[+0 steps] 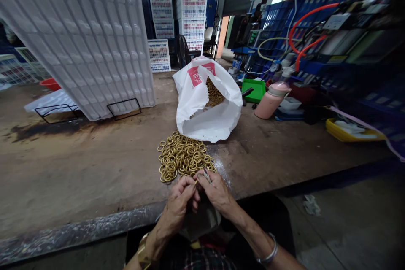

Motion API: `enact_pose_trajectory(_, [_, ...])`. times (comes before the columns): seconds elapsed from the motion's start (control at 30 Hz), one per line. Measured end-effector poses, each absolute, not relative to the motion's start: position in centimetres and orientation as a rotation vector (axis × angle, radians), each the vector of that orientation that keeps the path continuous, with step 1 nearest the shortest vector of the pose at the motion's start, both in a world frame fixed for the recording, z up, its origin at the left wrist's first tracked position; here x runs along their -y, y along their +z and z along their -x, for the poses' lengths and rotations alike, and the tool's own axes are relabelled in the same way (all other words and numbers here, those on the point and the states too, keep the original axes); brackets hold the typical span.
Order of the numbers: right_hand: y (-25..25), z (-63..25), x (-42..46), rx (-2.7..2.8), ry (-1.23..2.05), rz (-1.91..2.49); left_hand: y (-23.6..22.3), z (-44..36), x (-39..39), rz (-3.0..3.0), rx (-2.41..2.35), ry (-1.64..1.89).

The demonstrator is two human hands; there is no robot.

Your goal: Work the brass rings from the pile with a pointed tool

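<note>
My left hand (182, 197) is closed in a pinch on a brass-coloured ring (195, 182), seen nearly edge-on between the two hands. Close beside it, my right hand (218, 192) is closed around a small grey metal tool (207, 176) whose tip points up and away; its exact kind is not clear. The right fingertips are near the ring, but whether they touch it I cannot tell. Just beyond both hands lies a loose pile of brass-coloured rings (183, 156) on the worktable (95, 173). A greyish container (202, 221) is partly visible beneath my hands.
Behind the pile, an open white sack (209, 122) holds more rings. Clear ridged plastic trays (95, 42) stand at the left in black wire stands (125, 109). To the right are a pink bottle (268, 104), a green tray (255, 90) and a yellow tray (354, 130).
</note>
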State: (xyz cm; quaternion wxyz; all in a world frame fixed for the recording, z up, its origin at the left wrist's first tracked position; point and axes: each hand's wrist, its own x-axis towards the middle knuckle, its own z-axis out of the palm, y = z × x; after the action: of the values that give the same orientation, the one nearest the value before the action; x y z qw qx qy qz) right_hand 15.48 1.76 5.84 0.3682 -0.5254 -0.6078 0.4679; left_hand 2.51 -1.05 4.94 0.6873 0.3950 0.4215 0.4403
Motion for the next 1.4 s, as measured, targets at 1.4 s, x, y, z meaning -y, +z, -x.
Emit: enact_pose_trajectory(1.4, [4.9, -13.2, -5.7, 2.088, 0.189, 1.762, 5.1, -0.7, 2.1, -0.305, -0.736, 1.090])
